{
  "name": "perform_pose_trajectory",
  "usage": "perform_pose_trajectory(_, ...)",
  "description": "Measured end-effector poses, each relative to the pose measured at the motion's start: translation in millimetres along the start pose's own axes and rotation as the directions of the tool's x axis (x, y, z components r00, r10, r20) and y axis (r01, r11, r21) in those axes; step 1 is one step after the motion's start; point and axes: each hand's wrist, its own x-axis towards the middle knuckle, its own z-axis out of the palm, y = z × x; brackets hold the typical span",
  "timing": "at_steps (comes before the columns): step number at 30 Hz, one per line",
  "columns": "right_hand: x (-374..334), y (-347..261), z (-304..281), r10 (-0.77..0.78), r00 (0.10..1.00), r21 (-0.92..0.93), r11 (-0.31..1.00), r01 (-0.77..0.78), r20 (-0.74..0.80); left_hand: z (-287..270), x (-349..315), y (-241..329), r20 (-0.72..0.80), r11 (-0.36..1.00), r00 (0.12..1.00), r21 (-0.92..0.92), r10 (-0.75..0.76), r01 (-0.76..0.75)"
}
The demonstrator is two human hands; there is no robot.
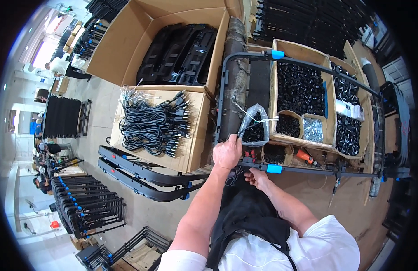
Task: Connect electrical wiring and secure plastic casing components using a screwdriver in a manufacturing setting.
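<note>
Worn clothing. White shirt (256, 255) with short sleeves (332, 239), ending well behind the bare left hand (227, 152) and bare right hand (258, 178). Black apron (249, 205), loosely creased, behind and between the hands; narrow black strap (288, 258) crossing the shirt behind the right hand. Dark cloth (236, 184) nearest the hands is probably apron too, though shadowed.

Left arm (197, 216) outstretched, left fingers (232, 139) curled; right forearm (286, 201) inward, right fingers (251, 175) bent.
</note>
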Motion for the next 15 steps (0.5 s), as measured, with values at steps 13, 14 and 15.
perform_pose_trajectory(13, -73, 68, -190, -0.154, 0.955, -0.053, 0.988, 0.145, -0.254, -104, 226, -57, -0.317, 0.923, 0.919, -0.368, -0.235, 0.109)
perform_pose_trajectory(14, -86, 68, -183, -0.153, 0.939, -0.052, 0.988, 0.144, -0.307, -105, 249, -81, -0.329, 0.961, 0.924, -0.251, -0.197, 0.116)
perform_pose_trajectory(15, -98, 68, -176, -0.154, 0.918, -0.05, 0.988, 0.146, -0.366, -102, 274, -105, -0.231, 0.982, 0.956, -0.098, -0.179, 0.16)
